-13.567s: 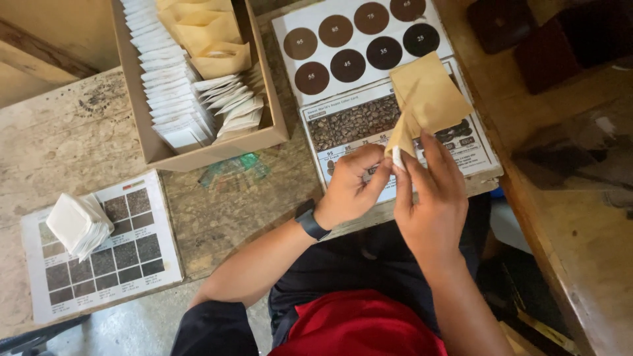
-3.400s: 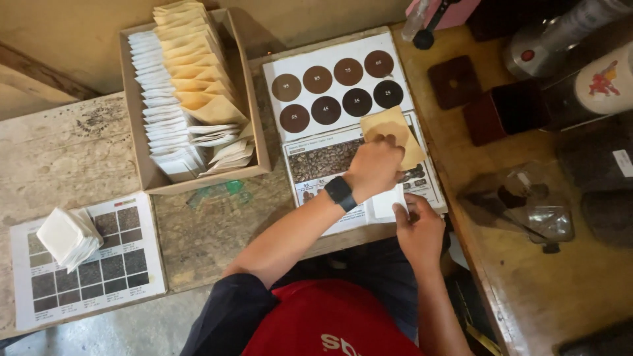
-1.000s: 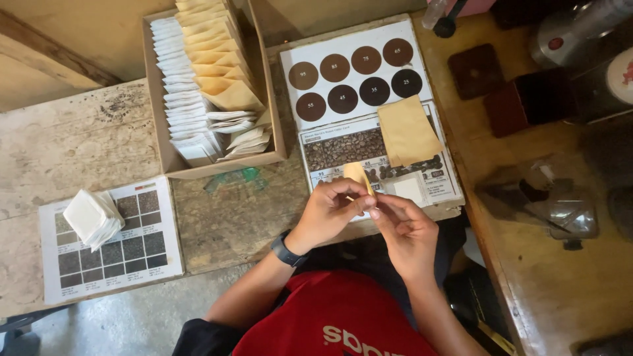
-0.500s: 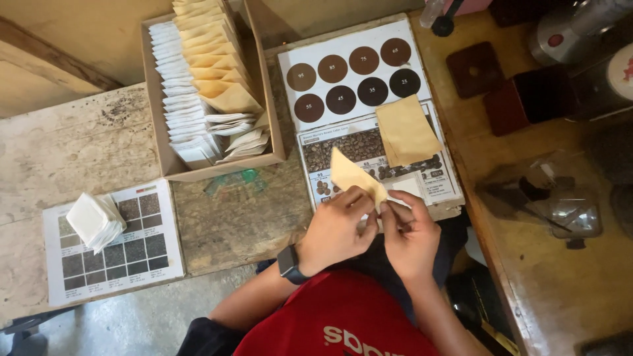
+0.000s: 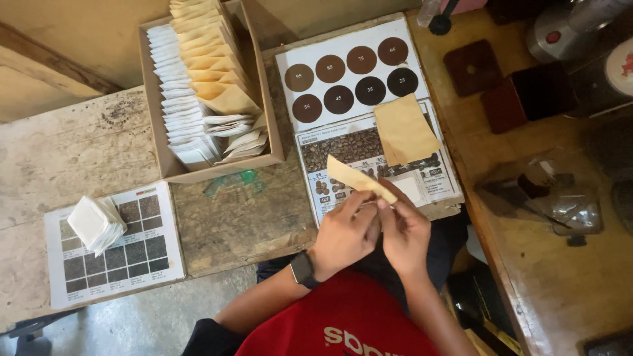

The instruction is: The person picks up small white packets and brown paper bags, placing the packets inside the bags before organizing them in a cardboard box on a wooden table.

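Above the counter (image 5: pixel 250 224) edge, left hand (image 5: pixel 343 236) and right hand (image 5: pixel 403 232) together pinch a brown paper envelope (image 5: pixel 359 179), pointing toward 10 o'clock.

The left hand (image 5: pixel 343 234) hides the brown packet's (image 5: pixel 359 179) lower end; fingertip grip unclear.

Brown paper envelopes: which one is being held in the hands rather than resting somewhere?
The narrow tan envelope, pinched by both hands over the printed chart. Another lies flat on the bean chart; the rest stand filed in the cardboard box.
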